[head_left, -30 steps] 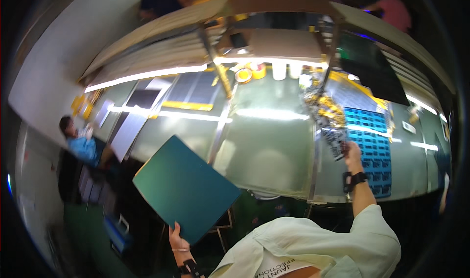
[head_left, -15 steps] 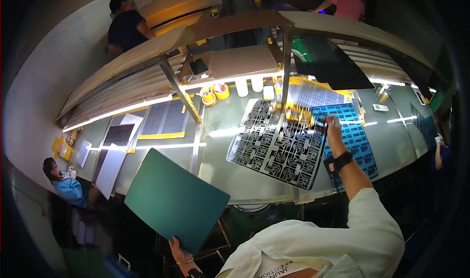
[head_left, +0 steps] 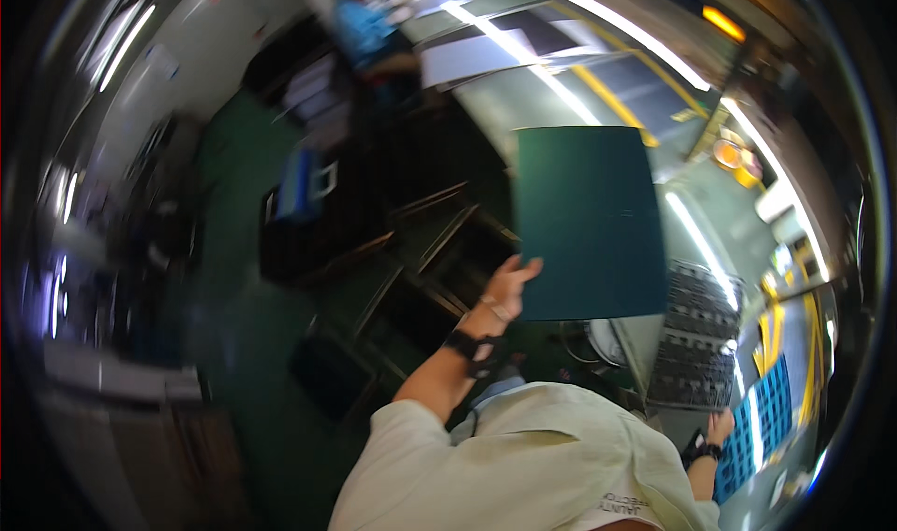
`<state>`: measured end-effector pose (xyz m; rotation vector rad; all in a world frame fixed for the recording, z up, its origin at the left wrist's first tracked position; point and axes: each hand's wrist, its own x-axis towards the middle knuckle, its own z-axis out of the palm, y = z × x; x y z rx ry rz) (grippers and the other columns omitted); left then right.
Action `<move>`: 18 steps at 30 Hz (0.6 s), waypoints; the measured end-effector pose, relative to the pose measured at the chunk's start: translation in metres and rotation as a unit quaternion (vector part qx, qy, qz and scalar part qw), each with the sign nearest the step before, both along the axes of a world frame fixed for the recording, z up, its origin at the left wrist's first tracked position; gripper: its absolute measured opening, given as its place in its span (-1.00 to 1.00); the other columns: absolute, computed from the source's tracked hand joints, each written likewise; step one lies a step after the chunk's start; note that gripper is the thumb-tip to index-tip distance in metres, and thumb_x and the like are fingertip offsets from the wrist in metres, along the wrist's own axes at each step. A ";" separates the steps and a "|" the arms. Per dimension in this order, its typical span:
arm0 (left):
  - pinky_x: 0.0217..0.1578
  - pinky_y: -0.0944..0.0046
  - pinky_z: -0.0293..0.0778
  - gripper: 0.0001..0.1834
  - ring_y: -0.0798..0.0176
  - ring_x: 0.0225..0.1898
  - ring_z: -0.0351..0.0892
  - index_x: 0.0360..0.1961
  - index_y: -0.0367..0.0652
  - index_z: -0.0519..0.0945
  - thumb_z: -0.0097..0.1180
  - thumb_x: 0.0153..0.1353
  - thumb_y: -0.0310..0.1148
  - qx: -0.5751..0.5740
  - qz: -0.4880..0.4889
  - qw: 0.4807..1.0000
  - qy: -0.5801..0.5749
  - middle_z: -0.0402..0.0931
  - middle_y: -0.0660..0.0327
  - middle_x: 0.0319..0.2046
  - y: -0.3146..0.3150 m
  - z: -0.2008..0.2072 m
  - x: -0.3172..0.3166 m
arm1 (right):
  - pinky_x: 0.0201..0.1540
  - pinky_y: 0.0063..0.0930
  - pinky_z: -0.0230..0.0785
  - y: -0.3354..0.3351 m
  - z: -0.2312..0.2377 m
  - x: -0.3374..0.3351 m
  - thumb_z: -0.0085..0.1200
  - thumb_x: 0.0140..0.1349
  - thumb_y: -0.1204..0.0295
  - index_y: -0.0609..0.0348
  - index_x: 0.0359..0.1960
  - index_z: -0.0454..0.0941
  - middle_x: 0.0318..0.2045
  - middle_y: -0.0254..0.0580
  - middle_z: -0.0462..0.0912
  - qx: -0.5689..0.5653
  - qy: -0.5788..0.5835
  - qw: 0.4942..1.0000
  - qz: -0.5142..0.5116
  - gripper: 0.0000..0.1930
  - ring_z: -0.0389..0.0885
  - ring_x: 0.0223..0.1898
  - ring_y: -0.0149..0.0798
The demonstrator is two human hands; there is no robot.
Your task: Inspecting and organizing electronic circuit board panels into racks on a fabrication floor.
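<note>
This looks like a factory workshop. Strip lights (head_left: 691, 75) shine over a long worktable (head_left: 523, 108) bearing patterned sheets (head_left: 775, 409), and a co-worker in blue (head_left: 364, 34) is beside it.

A pale green, glossy desk (head_left: 514, 103) curves along the right, streaked with reflected light. On it lie a blue patterned sheet (head_left: 771, 409), a dark panel (head_left: 645, 87) edged in yellow, orange tape rolls (head_left: 729, 153) and, farther left, a pale sheet (head_left: 475, 62); whether a blurred dark sheet (head_left: 696, 344) rests flat is unclear.

green board (head_left: 590, 222) | rectangular, plain | dark patterned sheet (head_left: 696, 344) | blurred, rightward
</note>
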<state>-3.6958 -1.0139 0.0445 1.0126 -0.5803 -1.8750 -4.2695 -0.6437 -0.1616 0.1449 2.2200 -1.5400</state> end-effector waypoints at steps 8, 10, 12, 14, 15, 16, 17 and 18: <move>-0.23 0.27 0.51 -0.74 0.27 -0.26 0.55 -0.09 -0.19 0.42 0.01 0.18 -0.43 0.030 -0.008 0.961 0.276 0.51 0.19 -0.22 0.019 -0.029 -0.051 | -0.06 -0.38 0.28 -0.180 0.166 0.195 -0.07 0.23 0.11 0.14 -0.03 0.43 -0.07 -0.17 0.48 -0.314 -0.184 0.850 0.382 -0.59 0.45 -0.11 -0.29; -0.24 0.27 0.51 -0.72 0.27 -0.28 0.55 -0.07 -0.20 0.41 0.00 0.18 -0.41 0.012 -0.018 0.960 0.280 0.51 0.19 -0.22 0.023 -0.037 -0.065 | -0.11 -0.45 0.29 -0.234 0.204 0.226 -0.06 0.22 0.14 0.13 -0.03 0.43 -0.11 -0.20 0.50 -0.309 -0.152 0.855 0.387 -0.61 0.47 -0.16 -0.31; -0.27 0.27 0.52 -0.69 0.27 -0.30 0.55 -0.03 -0.20 0.37 -0.02 0.20 -0.37 -0.001 -0.050 0.957 0.284 0.51 0.18 -0.22 0.019 -0.044 -0.082 | -0.21 -0.56 0.31 -0.267 0.230 0.243 -0.04 0.22 0.19 0.21 -0.08 0.45 -0.23 -0.26 0.54 -0.335 -0.104 0.872 0.342 -0.63 0.49 -0.28 -0.37; -0.23 0.23 0.49 -0.64 0.25 -0.18 0.50 0.01 -0.20 0.35 -0.02 0.21 -0.31 -0.062 -0.125 0.987 0.075 0.46 0.12 -0.14 0.005 -0.049 -0.087 | -0.26 -0.58 0.31 -0.284 0.259 0.249 -0.05 0.23 0.21 0.37 -0.11 0.45 -0.30 -0.25 0.57 -0.186 0.103 0.931 0.295 -0.60 0.50 -0.33 -0.39; -0.10 0.21 0.38 -0.46 0.16 -0.05 0.38 0.10 -0.16 0.21 -0.05 0.16 -0.11 -0.124 -0.175 0.969 -0.125 0.34 0.01 -0.02 -0.003 -0.048 -0.093 | -0.24 -0.55 0.32 -0.291 0.272 0.250 -0.07 0.24 0.21 0.43 -0.11 0.43 -0.29 -0.21 0.58 -0.142 0.133 0.933 0.303 -0.57 0.50 -0.32 -0.37; 0.02 0.19 0.26 -0.27 0.08 0.08 0.25 0.19 -0.12 0.08 -0.07 0.11 0.08 -0.151 -0.206 0.934 -0.250 0.22 -0.10 0.10 -0.010 -0.047 -0.095 | -0.21 -0.52 0.31 -0.291 0.281 0.255 -0.09 0.25 0.20 0.45 -0.07 0.40 -0.24 -0.12 0.56 -0.069 0.173 0.936 0.300 -0.54 0.50 -0.27 -0.33; 0.14 0.17 0.13 0.00 0.01 0.22 0.09 0.30 0.00 -0.14 -0.08 -0.01 0.33 -0.119 -0.190 0.950 -0.215 0.09 -0.16 0.19 -0.014 -0.044 -0.102 | -0.17 -0.48 0.31 -0.292 0.290 0.259 -0.12 0.27 0.19 0.47 -0.04 0.37 -0.19 -0.04 0.55 0.068 0.181 0.922 0.334 -0.52 0.50 -0.23 -0.28; 0.22 -0.03 -0.13 0.07 0.00 0.32 -0.25 0.31 0.09 -0.27 -0.22 -0.07 0.46 -0.166 -0.189 0.948 -0.196 -0.18 -0.09 0.29 -0.020 -0.041 -0.105 | -0.12 -0.45 0.30 -0.295 0.283 0.277 -0.14 0.27 0.24 0.43 -0.02 0.37 -0.10 0.02 0.50 0.061 0.281 0.884 0.368 -0.56 0.48 -0.16 -0.24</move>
